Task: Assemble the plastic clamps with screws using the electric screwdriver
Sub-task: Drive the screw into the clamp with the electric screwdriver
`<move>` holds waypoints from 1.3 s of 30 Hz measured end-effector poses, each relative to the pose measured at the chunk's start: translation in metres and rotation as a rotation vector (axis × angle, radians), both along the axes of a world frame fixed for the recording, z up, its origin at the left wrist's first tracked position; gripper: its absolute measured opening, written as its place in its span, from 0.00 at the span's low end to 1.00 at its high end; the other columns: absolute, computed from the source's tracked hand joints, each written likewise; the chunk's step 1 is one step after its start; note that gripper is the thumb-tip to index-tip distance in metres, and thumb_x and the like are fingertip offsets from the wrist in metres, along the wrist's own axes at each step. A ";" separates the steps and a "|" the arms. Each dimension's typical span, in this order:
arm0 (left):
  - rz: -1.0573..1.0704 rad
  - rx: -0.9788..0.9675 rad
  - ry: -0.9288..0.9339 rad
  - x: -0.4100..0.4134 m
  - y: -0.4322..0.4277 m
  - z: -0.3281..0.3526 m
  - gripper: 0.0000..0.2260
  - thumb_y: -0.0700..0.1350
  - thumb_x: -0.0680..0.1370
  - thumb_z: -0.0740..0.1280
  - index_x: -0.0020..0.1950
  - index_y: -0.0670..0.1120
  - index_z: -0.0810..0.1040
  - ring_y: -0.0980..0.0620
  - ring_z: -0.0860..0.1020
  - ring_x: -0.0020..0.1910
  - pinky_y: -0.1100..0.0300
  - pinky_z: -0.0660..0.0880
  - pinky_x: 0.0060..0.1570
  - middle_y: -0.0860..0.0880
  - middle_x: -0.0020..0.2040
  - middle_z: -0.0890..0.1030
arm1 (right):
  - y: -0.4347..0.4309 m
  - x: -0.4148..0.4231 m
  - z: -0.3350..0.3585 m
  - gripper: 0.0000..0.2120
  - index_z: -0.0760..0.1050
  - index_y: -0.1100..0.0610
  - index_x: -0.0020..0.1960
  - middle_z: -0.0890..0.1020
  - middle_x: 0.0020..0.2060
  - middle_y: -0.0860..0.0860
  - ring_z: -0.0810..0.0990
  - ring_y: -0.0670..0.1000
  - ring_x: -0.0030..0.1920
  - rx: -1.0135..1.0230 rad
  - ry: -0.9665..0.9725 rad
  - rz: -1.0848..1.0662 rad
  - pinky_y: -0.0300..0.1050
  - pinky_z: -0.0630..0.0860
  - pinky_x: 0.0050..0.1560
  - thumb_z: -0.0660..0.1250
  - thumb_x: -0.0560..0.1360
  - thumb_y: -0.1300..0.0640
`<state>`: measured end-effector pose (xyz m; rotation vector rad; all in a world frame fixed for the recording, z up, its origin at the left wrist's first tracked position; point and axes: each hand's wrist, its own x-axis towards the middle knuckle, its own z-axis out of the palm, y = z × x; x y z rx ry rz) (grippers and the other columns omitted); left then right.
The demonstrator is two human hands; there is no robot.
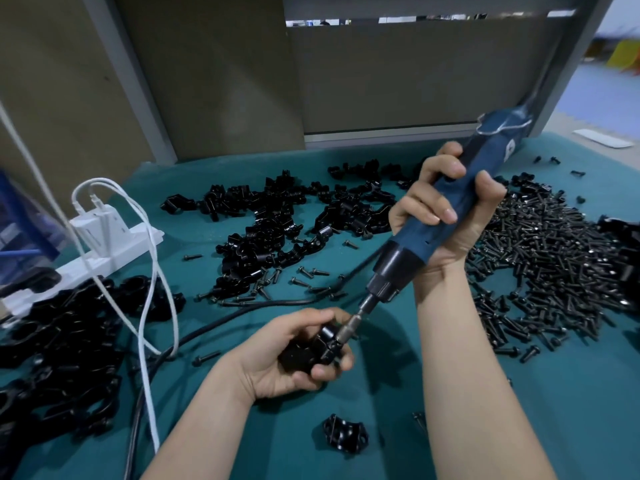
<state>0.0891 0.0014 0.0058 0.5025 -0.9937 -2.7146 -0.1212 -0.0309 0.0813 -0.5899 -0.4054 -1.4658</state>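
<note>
My left hand (277,355) grips a black plastic clamp (308,353) low in the middle of the view, fingers curled round it. My right hand (446,216) holds the blue electric screwdriver (433,223) by its body, tilted down to the left. Its metal bit (353,322) sits against the clamp's upper right end; the screw there is hidden. One more black clamp (344,433) lies on the green mat just below my left hand.
Loose clamp halves (273,220) are heaped at mid-table. A big pile of black screws (543,268) lies at the right. More black clamps (59,348) pile at the left, beside a white power strip (100,247) with white cables (145,306). A black cord (221,320) crosses the green mat (381,403).
</note>
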 end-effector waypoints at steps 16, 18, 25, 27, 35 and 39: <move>0.076 -0.060 0.138 -0.001 -0.002 0.000 0.18 0.43 0.75 0.71 0.62 0.42 0.71 0.48 0.80 0.38 0.63 0.80 0.35 0.30 0.67 0.71 | 0.004 -0.034 -0.022 0.20 0.72 0.61 0.47 0.80 0.36 0.52 0.75 0.51 0.23 0.187 -0.187 -0.159 0.38 0.71 0.28 0.76 0.59 0.68; 0.084 -0.059 0.161 -0.001 0.000 0.002 0.16 0.44 0.76 0.70 0.59 0.43 0.68 0.48 0.82 0.38 0.63 0.80 0.35 0.30 0.68 0.70 | 0.003 -0.032 -0.022 0.21 0.72 0.61 0.47 0.80 0.36 0.52 0.75 0.50 0.23 0.187 -0.172 -0.172 0.38 0.70 0.28 0.77 0.59 0.68; 0.069 -0.031 0.184 -0.002 0.002 0.005 0.15 0.44 0.78 0.69 0.58 0.43 0.67 0.47 0.83 0.37 0.65 0.79 0.28 0.27 0.67 0.70 | -0.001 -0.025 -0.022 0.22 0.71 0.60 0.47 0.79 0.36 0.51 0.74 0.49 0.23 0.207 -0.162 -0.179 0.38 0.72 0.27 0.78 0.58 0.68; 0.067 -0.021 0.179 -0.001 0.002 0.005 0.12 0.45 0.78 0.68 0.58 0.42 0.72 0.46 0.84 0.38 0.64 0.80 0.30 0.26 0.67 0.69 | -0.002 -0.023 -0.025 0.21 0.72 0.60 0.46 0.79 0.36 0.51 0.74 0.49 0.23 0.212 -0.182 -0.169 0.38 0.72 0.26 0.78 0.58 0.68; 0.084 -0.129 0.096 -0.003 0.003 0.003 0.27 0.51 0.77 0.67 0.71 0.43 0.62 0.50 0.83 0.35 0.65 0.78 0.29 0.31 0.67 0.73 | -0.003 -0.027 -0.034 0.09 0.72 0.58 0.44 0.79 0.37 0.48 0.73 0.45 0.23 0.329 -0.208 -0.235 0.36 0.71 0.26 0.65 0.66 0.55; 0.154 -0.098 0.066 -0.005 0.004 0.005 0.24 0.54 0.77 0.63 0.70 0.45 0.68 0.54 0.79 0.30 0.68 0.75 0.25 0.34 0.64 0.77 | -0.005 -0.031 -0.037 0.10 0.73 0.59 0.42 0.79 0.37 0.47 0.73 0.45 0.23 0.388 -0.230 -0.304 0.37 0.72 0.25 0.62 0.69 0.52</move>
